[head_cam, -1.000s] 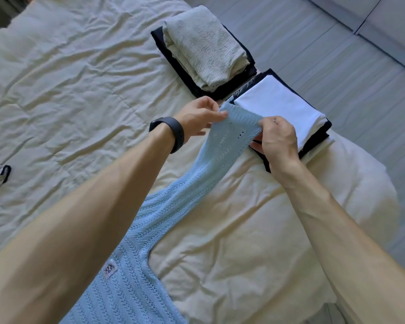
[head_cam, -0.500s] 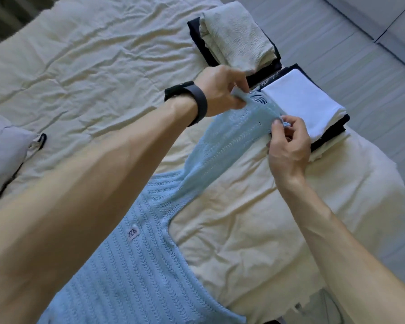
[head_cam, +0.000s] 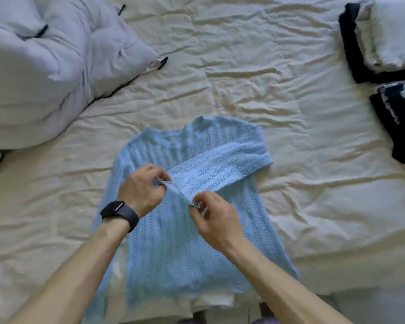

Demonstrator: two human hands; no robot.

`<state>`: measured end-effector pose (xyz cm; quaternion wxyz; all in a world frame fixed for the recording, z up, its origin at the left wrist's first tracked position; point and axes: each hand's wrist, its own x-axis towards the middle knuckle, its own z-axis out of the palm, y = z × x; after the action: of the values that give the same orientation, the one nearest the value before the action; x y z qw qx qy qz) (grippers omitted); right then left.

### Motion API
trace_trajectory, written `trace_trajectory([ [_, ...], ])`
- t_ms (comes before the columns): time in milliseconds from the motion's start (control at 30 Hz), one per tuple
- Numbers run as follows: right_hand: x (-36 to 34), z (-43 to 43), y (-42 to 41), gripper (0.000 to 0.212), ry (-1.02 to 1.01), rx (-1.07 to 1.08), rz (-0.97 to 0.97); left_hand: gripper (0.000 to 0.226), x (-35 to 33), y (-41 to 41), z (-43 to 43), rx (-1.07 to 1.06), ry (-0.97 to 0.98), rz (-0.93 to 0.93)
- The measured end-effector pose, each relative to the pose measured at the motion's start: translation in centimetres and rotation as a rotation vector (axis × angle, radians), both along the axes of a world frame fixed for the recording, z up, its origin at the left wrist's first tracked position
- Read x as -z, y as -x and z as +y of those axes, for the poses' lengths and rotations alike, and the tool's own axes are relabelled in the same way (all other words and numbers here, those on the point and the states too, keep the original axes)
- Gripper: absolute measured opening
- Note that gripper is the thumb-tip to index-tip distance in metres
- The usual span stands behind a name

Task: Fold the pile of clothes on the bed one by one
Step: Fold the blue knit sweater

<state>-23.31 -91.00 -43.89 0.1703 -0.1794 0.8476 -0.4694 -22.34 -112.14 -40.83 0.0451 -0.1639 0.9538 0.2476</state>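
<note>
A light blue knitted sweater (head_cam: 173, 242) lies flat on the cream sheet of the bed (head_cam: 255, 78), its body running toward me. One sleeve is folded across the chest from the right shoulder toward the middle. My left hand (head_cam: 142, 189), with a black watch on its wrist, pinches one corner of the sleeve's cuff. My right hand (head_cam: 214, 218) pinches the cuff's other corner, so the cuff is stretched between both hands just above the sweater's body.
A rumpled white duvet with dark trim (head_cam: 45, 73) fills the far left. Two stacks of folded clothes stand at the right edge: a pale one on dark cloth (head_cam: 384, 36), and a dark one with white on top (head_cam: 400, 118). Floor shows at the bottom.
Both hands have carried the sleeve's cuff from beside the folded stacks back over the sweater's chest. The view has swung left, so the stacks sit at the right edge now.
</note>
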Motion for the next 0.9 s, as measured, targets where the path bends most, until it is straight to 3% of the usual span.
trace_trajectory([
  [167,5.6,-2.5,-12.1,0.020,-0.330,-0.471,0.010,0.018,7.0,-17.5,-1.3,-0.107,-0.023,-0.196],
  [300,8.3,-2.7,-18.6,0.019,-0.514,-0.627,0.025,0.034,11.1,-25.8,-0.7,-0.089,-0.049,-0.277],
  [467,10.2,-2.8,-22.2,0.008,-0.540,-0.662,0.177,0.037,13.2,-28.7,-1.0,-0.051,0.075,-0.305],
  [533,10.6,-3.0,-22.6,0.018,-0.551,-0.707,0.221,0.034,13.6,-28.9,-1.7,-0.023,0.108,-0.375],
  [633,11.0,-3.0,-22.1,0.041,-0.644,-0.834,0.099,0.033,14.1,-28.6,-1.8,0.023,0.129,-0.518],
  [700,11.4,-3.0,-21.2,0.046,-0.675,-0.924,-0.023,0.037,13.8,-28.0,-1.3,0.069,0.196,-0.607],
  [800,11.0,-3.2,-18.8,0.033,-0.551,-0.783,-0.274,0.038,13.2,-26.1,-0.2,0.114,0.317,-0.685],
  [900,9.9,-1.9,-13.9,0.016,-0.337,-0.266,-0.542,0.045,12.4,-22.7,1.9,0.142,0.302,-0.630],
])
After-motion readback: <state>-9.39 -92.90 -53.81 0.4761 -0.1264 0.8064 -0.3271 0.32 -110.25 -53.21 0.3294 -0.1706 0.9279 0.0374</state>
